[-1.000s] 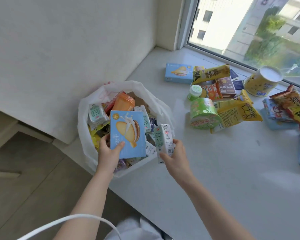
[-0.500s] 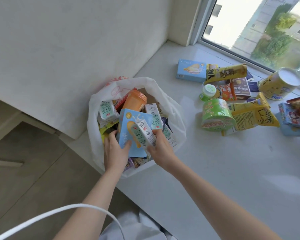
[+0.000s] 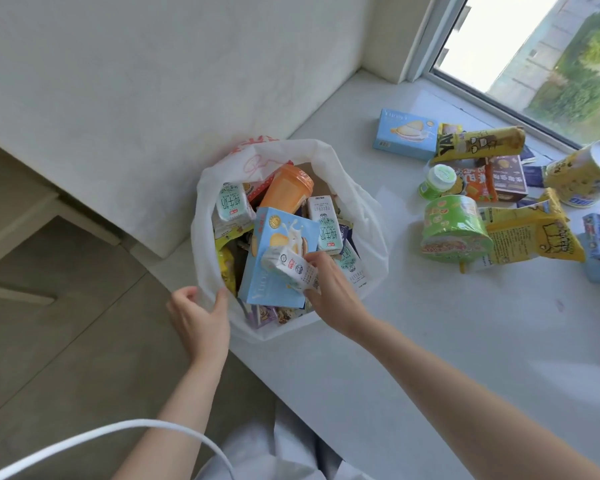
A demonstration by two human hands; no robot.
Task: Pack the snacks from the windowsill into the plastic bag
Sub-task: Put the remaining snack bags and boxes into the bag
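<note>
The white plastic bag [image 3: 364, 216] stands open at the windowsill's left edge, full of snacks. A blue biscuit box [image 3: 274, 265] lies on top inside it, beside an orange cup [image 3: 286, 190] and several milk cartons. My right hand [image 3: 329, 289] grips a small white milk carton [image 3: 290, 268] and holds it over the blue box. My left hand [image 3: 200, 317] pinches the bag's near-left rim. On the sill [image 3: 430, 341] lie more snacks: a blue box [image 3: 404, 133], a green bowl [image 3: 454, 228], yellow packets [image 3: 534, 237] and a yellow tub [image 3: 582, 174].
A white wall runs behind the bag, and the window [image 3: 551, 53] borders the sill at the far right. The floor [image 3: 66, 341] drops away left of the sill's edge. A white cord [image 3: 101, 436] curves across the bottom left.
My left hand has let go of the blue box, which now lies in the bag, and moved to the bag's rim. My right hand has brought the milk carton over the box.
</note>
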